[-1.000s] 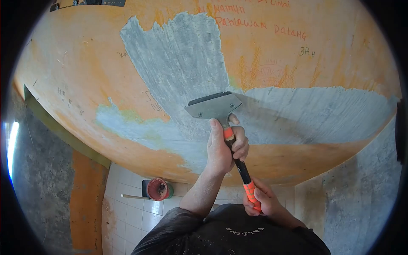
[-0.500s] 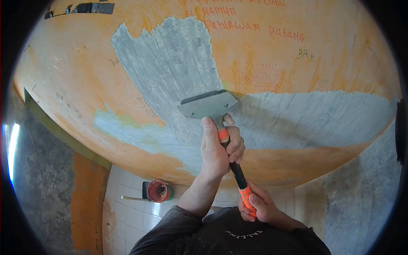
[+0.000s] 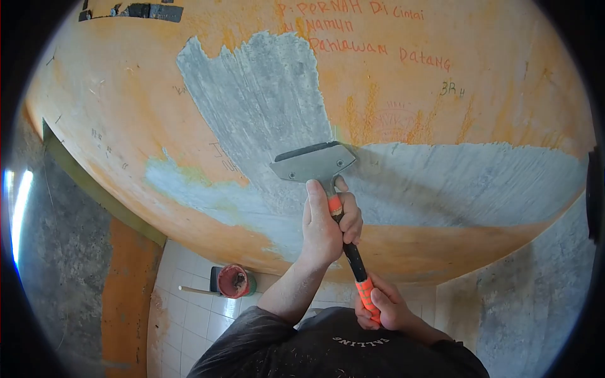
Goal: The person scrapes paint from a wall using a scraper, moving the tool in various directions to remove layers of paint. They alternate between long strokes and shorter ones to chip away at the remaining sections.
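Note:
A long-handled scraper (image 3: pixel 314 161) with a wide grey head lies against the wall, its blade edge at the lower end of a bare grey strip (image 3: pixel 265 88). Close below the head, my left hand (image 3: pixel 328 220) is wrapped round the black upper handle, thumb pointing up toward the head. My right hand (image 3: pixel 381 304) grips the orange end of the handle near my body. Orange paint (image 3: pixel 391 82) with red handwriting covers the wall right of the strip, and a wide grey patch (image 3: pixel 472 183) stretches to the right.
On the tiled floor (image 3: pixel 195 315) at lower left stands a red bucket (image 3: pixel 234 281), with a pale stick (image 3: pixel 198 290) beside it. Dark tape strips (image 3: pixel 148 11) cling to the wall at upper left. Side walls (image 3: pixel 75 252) with grey, mottled surfaces rise at both edges.
The scraper head and my left hand have shifted slightly down and to the right in view. The wall markings have also shifted a little with the camera. Both hands keep their grip.

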`<state>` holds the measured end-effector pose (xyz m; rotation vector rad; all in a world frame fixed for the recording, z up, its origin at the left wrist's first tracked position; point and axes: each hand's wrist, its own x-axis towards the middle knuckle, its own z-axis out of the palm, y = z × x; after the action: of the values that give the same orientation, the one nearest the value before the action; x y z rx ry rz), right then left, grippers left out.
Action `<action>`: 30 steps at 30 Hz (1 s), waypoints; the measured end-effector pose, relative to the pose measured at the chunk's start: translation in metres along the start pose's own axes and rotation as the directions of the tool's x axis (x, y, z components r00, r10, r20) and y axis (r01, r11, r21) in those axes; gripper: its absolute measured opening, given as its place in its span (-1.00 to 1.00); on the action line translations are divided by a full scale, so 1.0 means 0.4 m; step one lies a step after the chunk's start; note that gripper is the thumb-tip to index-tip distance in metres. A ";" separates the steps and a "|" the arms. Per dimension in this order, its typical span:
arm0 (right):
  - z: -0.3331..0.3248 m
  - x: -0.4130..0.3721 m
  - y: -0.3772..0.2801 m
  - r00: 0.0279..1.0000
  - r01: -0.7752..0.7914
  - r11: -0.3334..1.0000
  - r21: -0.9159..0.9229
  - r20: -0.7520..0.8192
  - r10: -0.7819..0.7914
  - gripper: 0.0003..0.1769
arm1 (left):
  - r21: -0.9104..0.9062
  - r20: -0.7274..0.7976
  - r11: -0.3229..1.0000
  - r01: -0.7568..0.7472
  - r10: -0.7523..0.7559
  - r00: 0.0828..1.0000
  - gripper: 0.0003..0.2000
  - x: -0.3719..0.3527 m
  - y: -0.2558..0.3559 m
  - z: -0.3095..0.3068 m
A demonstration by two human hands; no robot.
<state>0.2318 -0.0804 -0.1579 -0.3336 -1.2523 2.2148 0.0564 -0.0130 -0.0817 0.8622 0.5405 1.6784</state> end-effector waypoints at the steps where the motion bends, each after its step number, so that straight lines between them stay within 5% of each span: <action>1: -0.002 -0.001 -0.008 1.000 0.000 1.000 0.010 0.005 0.000 -0.24 | 0.015 -0.027 1.000 0.006 -0.006 1.000 -0.42 -0.003 -0.005 0.001; 21: -0.014 0.007 -0.012 0.998 0.057 0.998 -0.025 0.031 -0.056 -0.25 | 0.177 -0.048 0.980 -0.091 0.101 0.994 -0.45 0.012 0.013 0.023; 23: -0.009 -0.019 0.020 1.000 -0.021 0.995 0.094 0.001 0.021 -0.26 | 0.149 -0.091 0.989 -0.019 0.033 0.995 -0.46 -0.013 -0.014 0.000; 30: 0.031 0.032 -0.025 0.994 0.099 0.994 -0.046 -0.043 -0.101 -0.28 | 0.201 0.050 0.975 -0.099 0.090 0.995 -0.45 0.055 0.075 0.046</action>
<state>0.2192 -0.0775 -0.1423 -0.3287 -1.2675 2.0862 0.0494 -0.0016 -0.0425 1.0830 0.6605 1.7074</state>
